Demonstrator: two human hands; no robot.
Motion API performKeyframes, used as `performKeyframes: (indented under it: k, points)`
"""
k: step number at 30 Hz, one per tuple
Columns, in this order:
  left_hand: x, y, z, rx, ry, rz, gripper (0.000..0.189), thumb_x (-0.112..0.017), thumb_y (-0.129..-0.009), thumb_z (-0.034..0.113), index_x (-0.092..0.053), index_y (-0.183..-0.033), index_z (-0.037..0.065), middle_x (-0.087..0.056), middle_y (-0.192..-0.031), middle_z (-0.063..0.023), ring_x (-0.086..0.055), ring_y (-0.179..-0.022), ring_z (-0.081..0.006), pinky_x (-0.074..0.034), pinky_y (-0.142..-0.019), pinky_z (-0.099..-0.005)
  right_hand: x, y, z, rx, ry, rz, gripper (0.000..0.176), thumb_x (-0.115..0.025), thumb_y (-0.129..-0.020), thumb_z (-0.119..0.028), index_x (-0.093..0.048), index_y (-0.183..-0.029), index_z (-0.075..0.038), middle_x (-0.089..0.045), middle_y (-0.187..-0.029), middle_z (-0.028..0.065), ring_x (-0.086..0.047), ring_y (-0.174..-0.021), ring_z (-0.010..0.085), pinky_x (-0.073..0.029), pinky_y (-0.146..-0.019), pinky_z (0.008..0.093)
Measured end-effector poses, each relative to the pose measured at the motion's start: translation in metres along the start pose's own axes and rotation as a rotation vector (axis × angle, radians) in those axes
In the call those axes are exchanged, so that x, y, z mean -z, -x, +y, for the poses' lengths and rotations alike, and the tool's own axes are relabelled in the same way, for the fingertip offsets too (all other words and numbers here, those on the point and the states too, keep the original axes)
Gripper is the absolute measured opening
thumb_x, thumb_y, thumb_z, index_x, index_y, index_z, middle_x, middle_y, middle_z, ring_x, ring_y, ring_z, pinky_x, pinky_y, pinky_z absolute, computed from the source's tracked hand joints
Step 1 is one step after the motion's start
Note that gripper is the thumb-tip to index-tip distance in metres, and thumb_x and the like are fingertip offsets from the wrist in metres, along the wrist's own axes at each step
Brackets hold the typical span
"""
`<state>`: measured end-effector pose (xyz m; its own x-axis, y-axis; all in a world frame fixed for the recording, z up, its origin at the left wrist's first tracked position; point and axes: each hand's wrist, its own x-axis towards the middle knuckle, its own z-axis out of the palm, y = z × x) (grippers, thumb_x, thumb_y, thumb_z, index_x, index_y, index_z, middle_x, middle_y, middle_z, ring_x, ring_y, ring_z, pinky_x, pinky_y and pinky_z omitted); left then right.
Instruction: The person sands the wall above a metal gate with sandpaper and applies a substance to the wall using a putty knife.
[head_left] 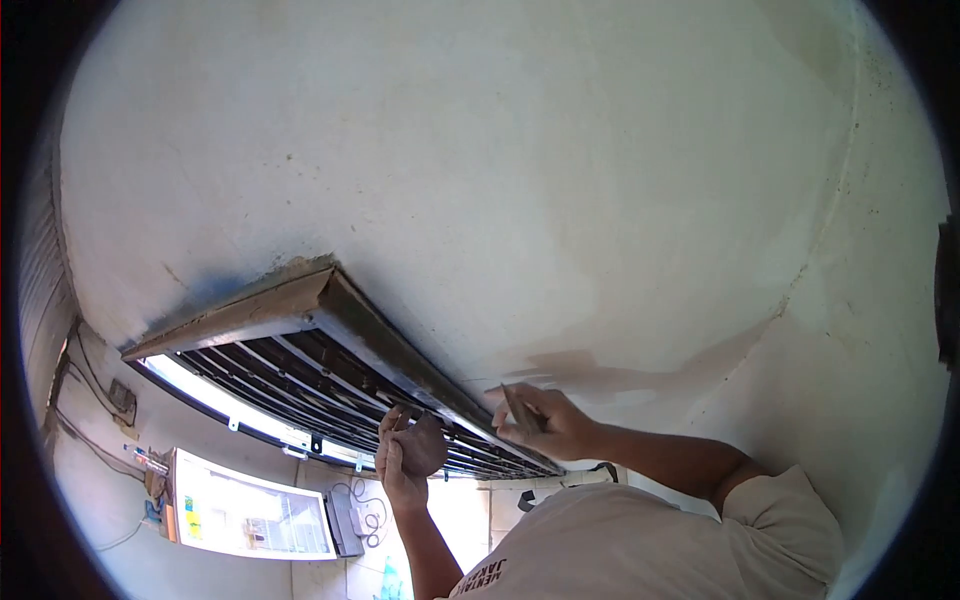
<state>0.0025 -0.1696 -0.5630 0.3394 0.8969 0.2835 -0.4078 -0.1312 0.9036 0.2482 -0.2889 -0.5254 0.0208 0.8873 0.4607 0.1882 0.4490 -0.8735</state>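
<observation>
My left hand [402,478] is wrapped round a grey-brown lump [424,447], in front of the dark slats of a barred frame [375,345]. To its right, my right hand [550,425] grips a thin flat blade-like piece [521,411] close to the pale wall [560,200]. The piece stands tilted, with its upper end near the wall beside the frame's lower edge. A darker, smeared patch [640,378] shows on the wall just above my right hand. What the lump is made of cannot be told.
The metal frame juts out from the wall at centre left. Below it at lower left are a white glass-fronted cabinet [250,510], a grey box [345,525] with a coiled cable, and a wall switch [122,396] with hanging wires. A crack runs down the right wall.
</observation>
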Motion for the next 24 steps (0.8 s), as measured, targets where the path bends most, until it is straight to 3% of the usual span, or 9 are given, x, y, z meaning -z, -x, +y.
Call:
performKeyframes:
  k: [2,3,5,7,10,16,19,22,24]
  points:
    - [-0.004,-0.001,0.000,-0.008,-0.014,0.011,0.067,-0.063,-0.089,0.048,-0.046,-0.132,-0.001,-0.055,-0.123,-0.0159,-0.059,-0.112,-0.0263,-0.052,-0.092,-0.0359,0.012,-0.001,0.013,-0.047,0.086,0.021,0.043,-0.064,-0.096,-0.018,-0.050,-0.134,-0.002,-0.063,-0.092,0.0017,-0.054,-0.073,0.0061,-0.045,-0.063,0.0261]
    - [-0.002,-0.002,0.000,-0.002,0.037,0.018,0.055,-0.062,-0.092,0.042,-0.052,-0.124,-0.001,-0.054,-0.125,-0.0132,-0.055,-0.116,-0.0249,-0.048,-0.096,-0.0363,0.016,-0.002,0.006,-0.106,0.096,-0.050,0.051,-0.070,-0.090,-0.023,-0.048,-0.133,-0.005,-0.065,-0.102,0.0153,-0.066,-0.089,0.0261,-0.052,-0.075,0.0365]
    - [0.001,-0.002,-0.001,0.005,0.142,0.039,0.033,-0.060,-0.096,0.030,-0.064,-0.108,0.000,-0.050,-0.129,-0.0077,-0.048,-0.123,-0.0221,-0.039,-0.105,-0.0372,0.020,-0.003,0.005,0.006,0.257,-0.076,0.055,-0.071,-0.087,-0.021,-0.047,-0.134,-0.006,-0.064,-0.104,0.0174,-0.066,-0.090,0.0298,-0.053,-0.075,0.0385]
    - [0.003,-0.004,-0.005,-0.035,0.106,0.042,0.030,-0.060,-0.096,0.029,-0.064,-0.104,0.000,-0.051,-0.125,-0.0065,-0.050,-0.118,-0.0202,-0.040,-0.102,-0.0354,0.017,-0.004,0.011,0.101,0.370,-0.065,0.059,-0.072,-0.083,-0.017,-0.046,-0.134,-0.006,-0.064,-0.105,0.0198,-0.065,-0.091,0.0350,-0.053,-0.077,0.0412]
    - [-0.001,-0.005,-0.005,-0.060,0.060,0.057,0.028,-0.060,-0.096,0.028,-0.065,-0.100,0.001,-0.051,-0.121,-0.0056,-0.050,-0.114,-0.0186,-0.040,-0.099,-0.0338,0.018,-0.004,0.006,-0.037,0.301,-0.118,0.064,-0.075,-0.078,-0.015,-0.048,-0.136,-0.009,-0.065,-0.105,0.0189,-0.067,-0.090,0.0354,-0.052,-0.075,0.0407]
    - [-0.002,-0.004,-0.004,-0.033,0.028,0.066,0.027,-0.059,-0.096,0.027,-0.067,-0.095,0.001,-0.051,-0.121,-0.0067,-0.049,-0.115,-0.0183,-0.038,-0.099,-0.0337,0.012,-0.003,0.017,0.051,0.402,-0.057,0.056,-0.076,-0.079,-0.015,-0.053,-0.129,-0.005,-0.065,-0.095,0.0175,-0.066,-0.083,0.0332,-0.050,-0.068,0.0413]
    - [0.004,-0.005,-0.005,-0.045,-0.014,0.047,0.027,-0.059,-0.097,0.027,-0.067,-0.094,0.001,-0.051,-0.122,-0.0079,-0.048,-0.115,-0.0184,-0.038,-0.099,-0.0337,0.010,-0.007,0.005,0.062,0.373,-0.041,0.051,-0.076,-0.082,-0.017,-0.054,-0.127,-0.004,-0.065,-0.092,0.0159,-0.065,-0.078,0.0285,-0.049,-0.065,0.0389]
    - [0.007,-0.004,-0.003,-0.042,-0.015,0.036,0.027,-0.058,-0.097,0.026,-0.067,-0.096,0.000,-0.052,-0.123,-0.0090,-0.048,-0.116,-0.0193,-0.036,-0.100,-0.0338,0.002,-0.011,0.005,-0.069,0.310,-0.091,0.048,-0.074,-0.085,-0.016,-0.054,-0.128,-0.005,-0.065,-0.090,0.0139,-0.064,-0.078,0.0222,-0.049,-0.067,0.0354]
    - [0.003,-0.004,0.004,-0.051,-0.025,0.038,0.029,-0.057,-0.097,0.025,-0.067,-0.096,-0.001,-0.052,-0.123,-0.0095,-0.048,-0.116,-0.0199,-0.035,-0.100,-0.0333,-0.005,-0.014,-0.001,-0.040,0.213,-0.123,0.048,-0.073,-0.088,-0.015,-0.053,-0.130,-0.005,-0.067,-0.094,0.0137,-0.065,-0.083,0.0210,-0.050,-0.070,0.0345]
